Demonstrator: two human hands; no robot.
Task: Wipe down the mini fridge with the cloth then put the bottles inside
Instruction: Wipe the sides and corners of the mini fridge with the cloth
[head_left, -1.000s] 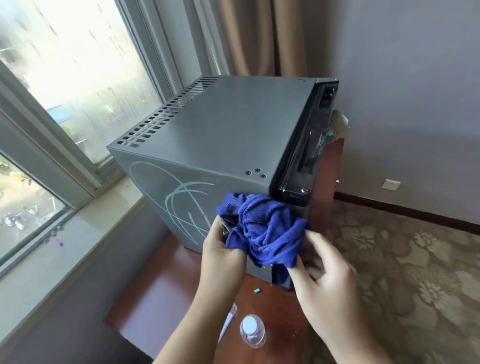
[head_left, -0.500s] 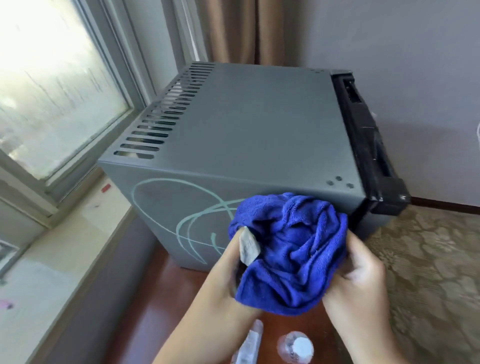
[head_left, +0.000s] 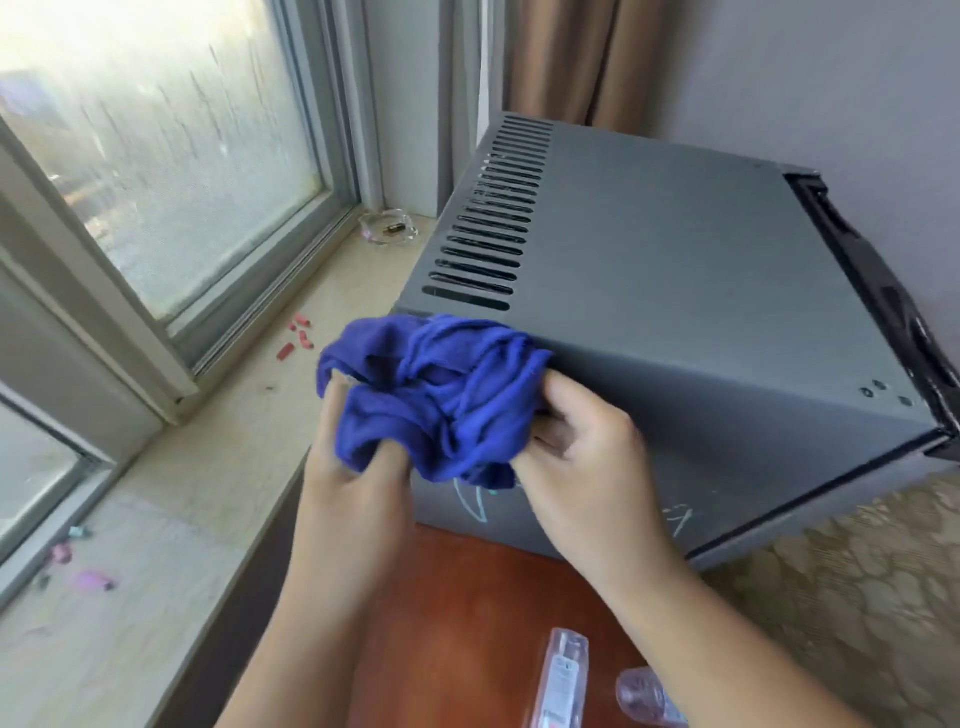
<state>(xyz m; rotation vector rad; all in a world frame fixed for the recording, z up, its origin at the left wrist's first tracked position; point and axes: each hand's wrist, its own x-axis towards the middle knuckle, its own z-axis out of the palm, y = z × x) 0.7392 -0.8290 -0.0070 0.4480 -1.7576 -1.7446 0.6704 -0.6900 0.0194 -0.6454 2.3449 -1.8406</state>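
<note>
Both hands' grip, left hand and right hand, clenches the blue cloth against the mini fridge

You look down on a reddish-brown wooden table set against the stone windowsill. The grey mini fridge stands on the table's far part, its vented edge toward the window. Nearer you, two clear plastic bottles rest on the wood: one lying on its side, the other just to its right, partly behind your forearm. To the right, the table ends at patterned carpet.
</note>
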